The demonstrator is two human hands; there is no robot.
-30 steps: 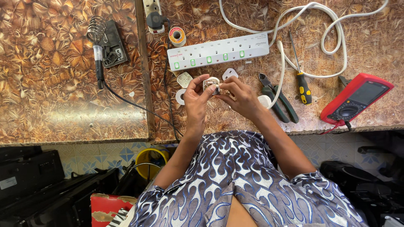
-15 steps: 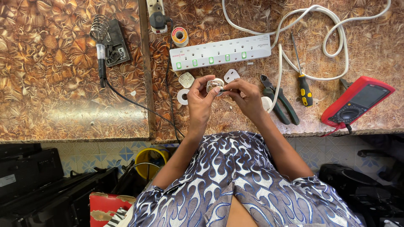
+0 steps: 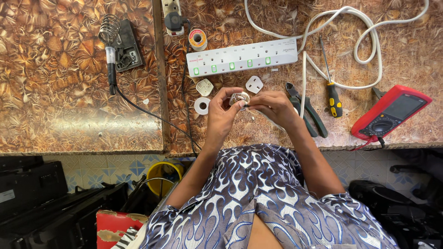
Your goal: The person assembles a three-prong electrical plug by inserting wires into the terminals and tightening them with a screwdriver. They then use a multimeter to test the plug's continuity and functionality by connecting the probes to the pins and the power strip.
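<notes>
Holding steady since a moment ago | left hand (image 3: 220, 116) pinching small white plug part (image 3: 239, 98) above workbench (image 3: 83, 115) | right hand (image 3: 276, 107) fingertips pressed to it | work still mid-assembly, judging by loose plug cover (image 3: 254, 84) nearby

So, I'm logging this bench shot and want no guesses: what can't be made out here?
- Small white part, head view: mostly covered by fingers of the left hand and right hand.
- White cable: cut off by the top edge.
- Red meter: screen too small to read.
- Pliers: partly behind the right hand.
</notes>
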